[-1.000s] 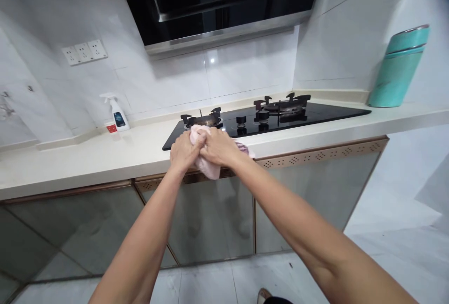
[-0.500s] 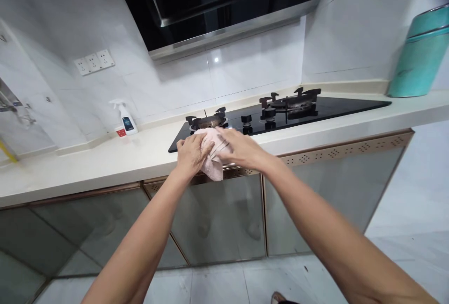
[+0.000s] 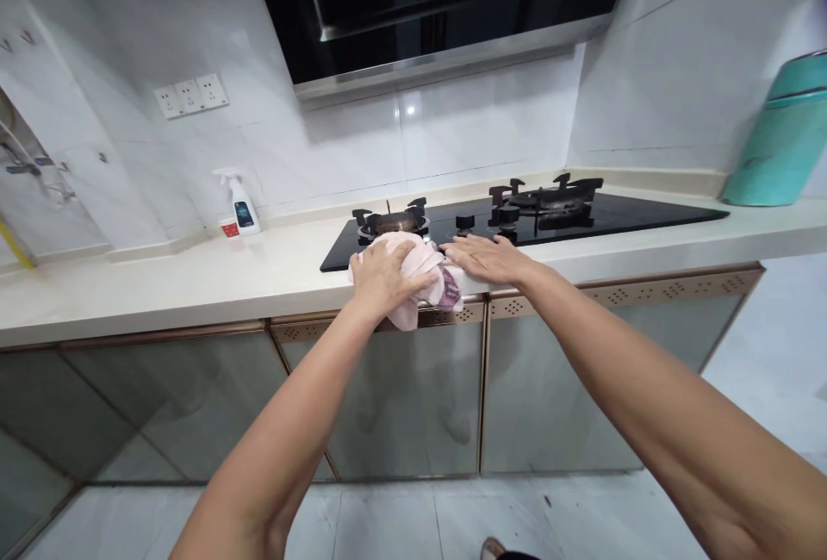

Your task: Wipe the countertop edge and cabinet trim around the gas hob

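A pale pink cloth (image 3: 421, 260) with a purple patch lies bunched at the front edge of the black gas stove (image 3: 620, 214), partly hanging over the counter edge. My left hand (image 3: 382, 277) grips it from above, the thumb across its front. To the right, my right hand (image 3: 488, 260) rests flat with fingers stretched out on the stove's front edge, its fingertips close to the cloth. Behind the cloth stands the left burner (image 3: 393, 222), its lower part hidden by the cloth. Black control knobs (image 3: 465, 222) sit beyond my right hand.
The right burner (image 3: 549, 198) has a pan support on it. A spray bottle (image 3: 244, 208) and a small red-and-white box (image 3: 229, 228) stand left on the white counter (image 3: 194, 280). A turquoise bin (image 3: 779, 142) stands far right. The black range hood (image 3: 445, 0) overhangs the stove.
My right hand has left the cloth and moved right, flattening onto the stove edge. The cloth has spread, showing its purple patch. My left hand stays on it. The view has shifted slightly.
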{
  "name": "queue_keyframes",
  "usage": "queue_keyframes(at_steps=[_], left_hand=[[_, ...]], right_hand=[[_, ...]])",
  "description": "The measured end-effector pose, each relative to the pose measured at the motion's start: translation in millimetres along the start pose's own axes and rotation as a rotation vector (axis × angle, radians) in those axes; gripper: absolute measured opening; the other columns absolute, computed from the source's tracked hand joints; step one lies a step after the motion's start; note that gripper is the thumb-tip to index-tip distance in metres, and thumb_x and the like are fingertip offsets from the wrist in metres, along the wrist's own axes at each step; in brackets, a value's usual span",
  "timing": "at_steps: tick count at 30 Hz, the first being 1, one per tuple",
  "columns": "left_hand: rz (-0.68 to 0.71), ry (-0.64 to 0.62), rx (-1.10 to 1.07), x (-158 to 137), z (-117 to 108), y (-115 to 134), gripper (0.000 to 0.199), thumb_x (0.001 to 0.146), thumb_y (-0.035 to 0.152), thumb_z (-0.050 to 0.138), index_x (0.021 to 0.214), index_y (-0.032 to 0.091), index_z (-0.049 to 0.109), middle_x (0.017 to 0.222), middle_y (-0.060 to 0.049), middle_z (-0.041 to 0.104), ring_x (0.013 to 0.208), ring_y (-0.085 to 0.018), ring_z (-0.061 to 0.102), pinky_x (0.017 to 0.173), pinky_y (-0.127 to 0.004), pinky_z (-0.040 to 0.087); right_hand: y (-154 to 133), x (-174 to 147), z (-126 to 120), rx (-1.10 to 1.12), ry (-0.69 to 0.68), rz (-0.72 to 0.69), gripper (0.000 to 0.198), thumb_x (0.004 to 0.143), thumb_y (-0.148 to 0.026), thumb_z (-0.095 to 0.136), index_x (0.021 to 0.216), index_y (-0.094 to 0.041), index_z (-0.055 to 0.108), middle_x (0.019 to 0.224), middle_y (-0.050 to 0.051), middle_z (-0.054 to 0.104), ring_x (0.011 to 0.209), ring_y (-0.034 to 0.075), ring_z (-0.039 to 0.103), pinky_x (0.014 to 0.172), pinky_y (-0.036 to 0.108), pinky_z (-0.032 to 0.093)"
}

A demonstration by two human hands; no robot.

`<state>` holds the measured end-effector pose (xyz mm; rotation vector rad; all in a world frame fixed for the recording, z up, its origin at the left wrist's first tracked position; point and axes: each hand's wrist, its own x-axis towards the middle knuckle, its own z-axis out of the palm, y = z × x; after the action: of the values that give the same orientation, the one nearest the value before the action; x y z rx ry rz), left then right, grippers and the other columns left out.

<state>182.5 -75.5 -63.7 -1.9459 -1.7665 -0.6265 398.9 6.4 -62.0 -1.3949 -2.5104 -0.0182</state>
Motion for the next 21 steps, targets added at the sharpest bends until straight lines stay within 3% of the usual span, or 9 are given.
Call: queue_keyframes(at_steps=[3, 7, 11, 14, 17, 21], left_hand=[[-0.023, -0.009, -0.003, -11.9, -7.4, -27.9, 0.07, 0.083, 0.078, 0.055, 0.142, 0.04, 0.055, 0.152, -0.007, 0.053, 0.136, -0.034, 0.048, 0.114, -0.057, 0.031], [-0.086, 0.012, 0.01, -31.3, -17.9, -85.9, 0.064, 0.087, 0.074, 0.052, 0.143, 0.041, 0.054, 0.153, -0.006, 0.053, 0.139, -0.032, 0.047, 0.119, -0.059, 0.025], [-0.2, -0.007, 0.058, -47.6, -29.8, -150.5, 0.063, 0.09, 0.07, 0.048, 0.145, 0.04, 0.052, 0.15, -0.006, 0.056, 0.14, -0.033, 0.047, 0.12, -0.06, 0.021], [-0.286, -0.035, 0.089, -52.9, -39.3, -185.0, 0.062, 0.093, 0.068, 0.043, 0.148, 0.04, 0.049, 0.149, -0.006, 0.058, 0.139, -0.033, 0.049, 0.119, -0.063, 0.02], [-0.341, -0.055, 0.109, -53.6, -47.1, -199.0, 0.064, 0.093, 0.068, 0.041, 0.149, 0.039, 0.047, 0.149, -0.007, 0.058, 0.138, -0.035, 0.049, 0.116, -0.065, 0.024], [-0.388, -0.045, 0.113, -53.5, -51.2, -190.2, 0.067, 0.092, 0.07, 0.041, 0.149, 0.036, 0.05, 0.143, -0.012, 0.062, 0.133, -0.039, 0.052, 0.108, -0.062, 0.036]], right_hand=[[1.1, -0.9, -0.4, -0.016, 0.011, 0.024, 0.075, 0.098, -0.067, 0.008, 0.159, -0.037, 0.039, 0.168, 0.0, 0.028, 0.156, 0.032, 0.024, 0.123, 0.065, 0.022], [-0.6, -1.5, 1.9, -0.041, 0.033, 0.101, 0.085, 0.092, -0.078, 0.008, 0.16, -0.036, 0.038, 0.171, 0.002, 0.022, 0.156, 0.037, 0.02, 0.124, 0.061, 0.023], [-0.6, 2.1, 0.0, -0.075, -0.008, 0.085, 0.083, 0.092, -0.078, 0.012, 0.16, -0.037, 0.036, 0.168, 0.004, 0.031, 0.154, 0.039, 0.026, 0.121, 0.064, 0.025], [2.9, 6.9, -4.5, -0.111, -0.036, 0.059, 0.081, 0.092, -0.078, 0.016, 0.159, -0.038, 0.038, 0.164, 0.007, 0.04, 0.148, 0.041, 0.036, 0.117, 0.066, 0.029], [7.4, 10.7, -7.3, -0.128, -0.035, 0.023, 0.082, 0.089, -0.081, 0.019, 0.156, -0.04, 0.043, 0.155, 0.011, 0.049, 0.14, 0.043, 0.042, 0.112, 0.067, 0.034], [10.0, 12.1, -5.3, -0.043, 0.045, 0.01, 0.081, 0.089, -0.082, 0.016, 0.15, -0.042, 0.052, 0.148, 0.01, 0.055, 0.134, 0.042, 0.047, 0.108, 0.065, 0.038]])
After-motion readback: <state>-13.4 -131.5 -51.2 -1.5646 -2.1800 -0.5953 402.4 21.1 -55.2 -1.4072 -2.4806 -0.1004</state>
